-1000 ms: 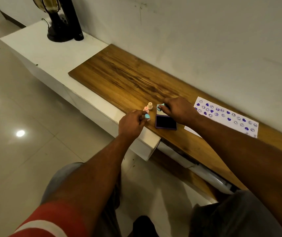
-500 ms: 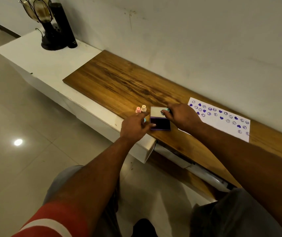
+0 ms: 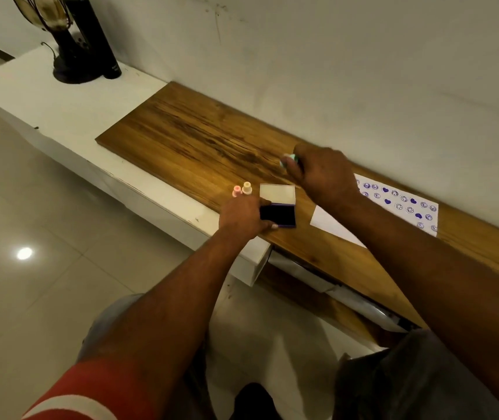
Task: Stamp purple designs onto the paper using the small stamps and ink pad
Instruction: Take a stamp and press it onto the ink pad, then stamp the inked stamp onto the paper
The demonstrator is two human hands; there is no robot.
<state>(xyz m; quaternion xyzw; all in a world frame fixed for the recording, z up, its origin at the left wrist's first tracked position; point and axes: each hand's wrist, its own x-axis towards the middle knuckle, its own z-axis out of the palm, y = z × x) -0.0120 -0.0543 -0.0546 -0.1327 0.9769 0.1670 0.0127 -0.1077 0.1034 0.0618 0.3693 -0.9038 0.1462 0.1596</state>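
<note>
My left hand lies nearest me, at the front edge of the table, fingers spread flat against the left side of the ink pad to pin it, closed on nothing. The pad is a shallow rectangular case, its dark inked face looking matte and damp, with the pale hinged lid folded back behind it. Just beyond my knuckles the pink stamp and the cream stamp stand upright, touching one another, small smooth plastic pegs.

Farther back, my right hand is raised over the wood, fingers pinched shut on the mint-green stamp, whose end pokes out blurred to the left. I judge the stamp freshly loaded and due for the paper, which lies to the right along the wood grain, partly under my forearm. To do this well I should carry the stamp level, pick a bare patch at the near white end, come straight down, press once without rocking, and lift cleanly so the wet ink does not smear.

The sheet is thin, flat, and already rowed with purple hearts and round faces. The table top is glossy streaked brown wood.
</note>
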